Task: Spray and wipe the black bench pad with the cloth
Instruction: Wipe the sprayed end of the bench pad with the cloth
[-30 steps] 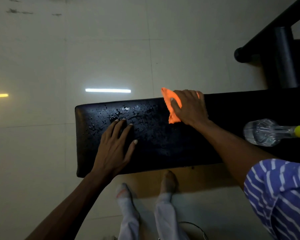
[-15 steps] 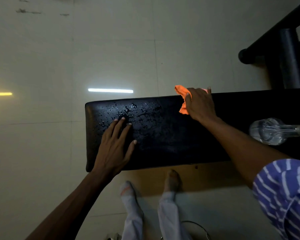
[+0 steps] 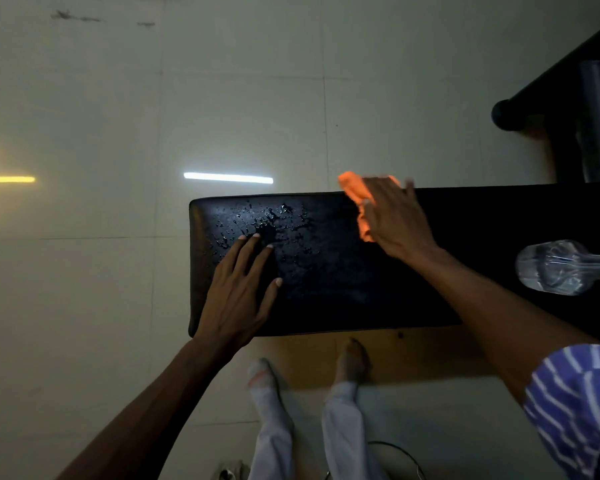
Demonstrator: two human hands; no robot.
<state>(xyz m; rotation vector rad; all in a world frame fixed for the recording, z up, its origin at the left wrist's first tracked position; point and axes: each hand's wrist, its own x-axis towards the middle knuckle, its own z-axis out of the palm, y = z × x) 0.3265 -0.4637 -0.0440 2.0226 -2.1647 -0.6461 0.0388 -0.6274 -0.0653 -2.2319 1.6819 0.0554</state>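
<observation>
Wiping down a wet bench: our right hand [image 3: 397,220] presses an orange cloth [image 3: 355,195] against the far edge of the black bench pad [image 3: 343,289], the cloth bunched under the palm with the fingers spread flat over it rather than curled. Part of the cloth sticks out past the fingertips, over the pad's far rim. Our left hand [image 3: 238,292] lies open and flat on the pad's near left corner, holding nothing, seemingly bracing us.

Between the two hands, nearer the left hand's fingertips, spray droplets [image 3: 271,220] bead on the pad; we judge that patch not yet wiped. Beyond the right wrist, well apart from the cloth, a clear bottle [image 3: 561,266] lies on its side on the pad.

The cloth looks thin, soft and light, so we expect it to crumple and slide under the palm rather than keep any shape. It is best held by pinning the bunched middle under the palm and fingers, as here, with downward pressure rather than a pinch at one corner. The pad appears to be smooth, cushioned vinyl, slick where wet, and it should give a little under the press. We reckon the loose end past the fingertips could drag off the rim as the cloth sweeps toward the droplets.
</observation>
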